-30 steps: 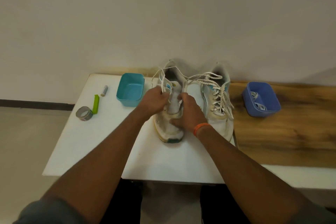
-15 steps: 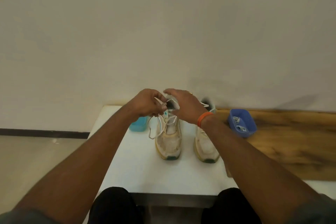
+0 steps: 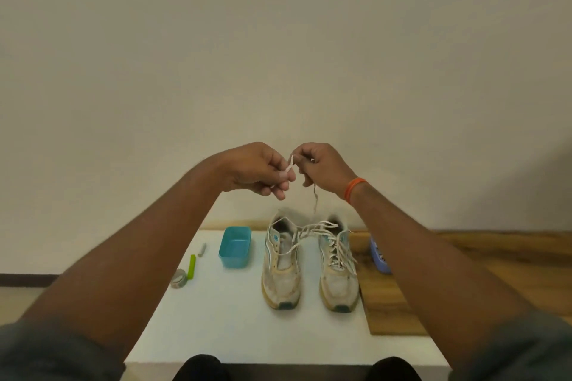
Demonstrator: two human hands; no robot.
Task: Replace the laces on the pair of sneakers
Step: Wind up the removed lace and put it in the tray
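Two hands raised above white table (image 3: 235, 325). Left hand (image 3: 257, 168) pinches white lace (image 3: 290, 164) end; right hand (image 3: 325, 165) grips same lace, which trails down to left sneaker (image 3: 281, 269). Right sneaker (image 3: 338, 269) beside it, laced.

A plain indoor room, home-like: bare cream wall (image 3: 278, 40), white table (image 3: 235, 318), wooden board (image 3: 390, 303).

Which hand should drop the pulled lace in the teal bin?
Probably left. The left hand pinches the lace end, and the teal bin sits on its side; the right hand is farther.
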